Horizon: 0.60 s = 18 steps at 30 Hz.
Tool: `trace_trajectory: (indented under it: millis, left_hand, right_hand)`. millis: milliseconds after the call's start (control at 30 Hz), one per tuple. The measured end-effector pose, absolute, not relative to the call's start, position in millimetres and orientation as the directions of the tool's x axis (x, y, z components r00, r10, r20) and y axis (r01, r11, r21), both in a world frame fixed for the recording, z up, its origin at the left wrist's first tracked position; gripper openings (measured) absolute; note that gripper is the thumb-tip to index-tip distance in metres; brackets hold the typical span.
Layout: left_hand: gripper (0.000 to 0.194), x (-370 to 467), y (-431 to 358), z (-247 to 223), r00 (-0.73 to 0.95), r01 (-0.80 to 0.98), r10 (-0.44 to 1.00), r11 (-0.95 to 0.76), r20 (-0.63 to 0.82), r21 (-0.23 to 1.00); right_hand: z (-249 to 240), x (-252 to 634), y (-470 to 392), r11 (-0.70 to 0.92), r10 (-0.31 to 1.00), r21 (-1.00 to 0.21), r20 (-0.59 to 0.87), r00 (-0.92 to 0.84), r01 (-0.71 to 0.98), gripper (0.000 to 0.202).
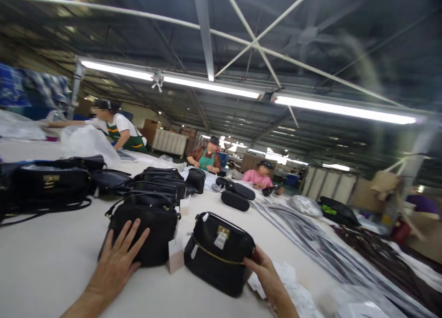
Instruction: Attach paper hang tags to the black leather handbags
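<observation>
My left hand (pixel 119 256) lies flat with fingers spread on a black handbag (pixel 148 230) at the near end of a row of black bags (pixel 157 187). A paper tag (pixel 175 256) hangs from that bag. My right hand (pixel 264 269) grips the right side of a separate black handbag (pixel 216 256) with a gold clasp and gold zip line, standing on the white table (pixel 44 258).
More black bags (pixel 48 182) lie at the left. Bundles of straps (pixel 311 244) and dark straps (pixel 383 258) run along the right. Papers (pixel 293 286) lie by my right hand. Three people work at the far end: green apron (pixel 120 131), green apron (pixel 207 158), pink top (pixel 260 175).
</observation>
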State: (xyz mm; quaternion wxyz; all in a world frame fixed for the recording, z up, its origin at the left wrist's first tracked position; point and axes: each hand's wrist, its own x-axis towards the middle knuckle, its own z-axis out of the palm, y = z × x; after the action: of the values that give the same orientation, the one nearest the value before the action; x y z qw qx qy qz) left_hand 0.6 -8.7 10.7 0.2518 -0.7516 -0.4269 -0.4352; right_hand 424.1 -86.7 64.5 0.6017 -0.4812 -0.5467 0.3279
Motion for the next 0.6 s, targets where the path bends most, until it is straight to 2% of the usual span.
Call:
trace_trajectory:
  millis: [100, 167, 333, 600]
  left_hand:
    - [0.055, 0, -5, 8, 0.242, 0.847, 0.402, -0.531, 0.883, 0.010]
    - [0.053, -1, -3, 8, 0.267, 0.848, 0.375, -0.529, 0.888, -0.031]
    - [0.075, -3, -3, 10, 0.347, 0.855, 0.310, -0.492, 0.885, -0.162]
    - [0.081, -12, 8, -5, 0.304, 0.874, 0.412, -0.479, 0.859, -0.080]
  right_hand:
    - [75, 425, -89, 0.315, 0.921, -0.930, 0.348, 0.174, 0.191, 0.035]
    - [81, 425, -91, 0.304, 0.919, -0.920, 0.351, 0.178, 0.245, 0.024]
    - [96, 415, -98, 0.287, 0.923, -0.890, 0.356, 0.147, 0.354, 0.014]
    - [120, 393, -107, 0.306, 0.876, -0.831, 0.437, 0.205, 0.465, 0.009]
